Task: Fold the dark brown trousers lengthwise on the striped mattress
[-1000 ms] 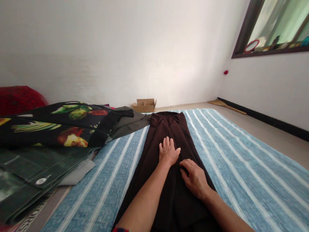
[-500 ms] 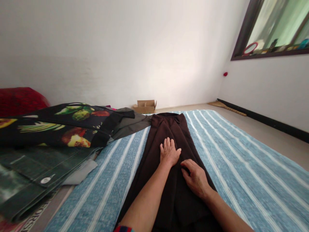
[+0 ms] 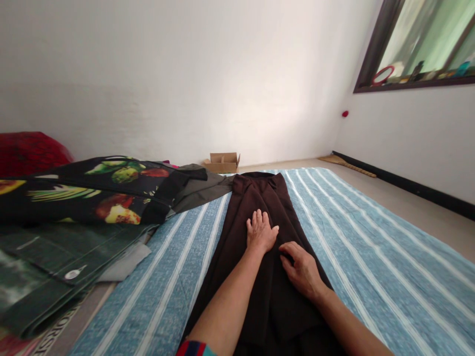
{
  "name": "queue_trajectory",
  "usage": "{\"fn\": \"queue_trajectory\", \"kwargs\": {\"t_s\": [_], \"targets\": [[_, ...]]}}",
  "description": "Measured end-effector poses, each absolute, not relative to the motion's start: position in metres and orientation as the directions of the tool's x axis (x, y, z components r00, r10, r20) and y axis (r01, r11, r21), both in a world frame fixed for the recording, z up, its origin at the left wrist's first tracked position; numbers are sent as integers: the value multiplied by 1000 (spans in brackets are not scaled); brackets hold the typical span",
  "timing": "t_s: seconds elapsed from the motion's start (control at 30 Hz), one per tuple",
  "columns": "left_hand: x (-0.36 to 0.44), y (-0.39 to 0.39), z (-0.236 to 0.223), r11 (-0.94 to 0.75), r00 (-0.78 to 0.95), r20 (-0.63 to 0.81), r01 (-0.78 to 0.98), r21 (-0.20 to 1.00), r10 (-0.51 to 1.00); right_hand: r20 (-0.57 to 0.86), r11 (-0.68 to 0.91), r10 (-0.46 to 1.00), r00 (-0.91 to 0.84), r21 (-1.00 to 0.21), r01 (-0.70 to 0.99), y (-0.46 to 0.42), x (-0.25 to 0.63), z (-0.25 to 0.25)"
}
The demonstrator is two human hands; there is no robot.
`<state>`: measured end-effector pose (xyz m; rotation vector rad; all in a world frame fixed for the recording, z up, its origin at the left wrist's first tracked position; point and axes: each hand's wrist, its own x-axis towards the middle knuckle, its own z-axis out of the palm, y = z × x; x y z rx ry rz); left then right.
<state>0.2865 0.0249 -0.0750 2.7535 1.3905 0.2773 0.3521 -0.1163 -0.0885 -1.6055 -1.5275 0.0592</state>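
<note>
A dark brown garment point(image 3: 237, 222) with a gathered waistband lies lengthwise in front of me, its waist at the far end. Whether it is trousers or a skirt I cannot tell. My left hand point(image 3: 261, 232) rests flat on its middle, fingers spread and pointing away. Closer to me and a little to the right, my right hand point(image 3: 302, 269) lies on the same cloth with its fingers curled in against a long fold. Its fingertips are partly hidden. The near end of the garment runs out of view between my forearms.
Beneath is a blue, white-striped sheet point(image 3: 371, 267). To the left lie a black fruit-print garment point(image 3: 111, 190), a dark green garment with a button point(image 3: 70, 274) and a grey garment point(image 3: 208, 185). A cardboard box point(image 3: 224, 162) stands by the wall, with a window point(image 3: 423, 44) at upper right.
Both hands stay in nearly the same places on the brown garment. The view has shifted very slightly.
</note>
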Motion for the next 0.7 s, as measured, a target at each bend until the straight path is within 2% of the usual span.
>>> {"fn": "queue_trajectory", "kwargs": {"t_s": [0.7], "targets": [[286,25,-78,-602,581,160,785,149,798,507,138,823,257,-617,775,-116,353,-93]]}}
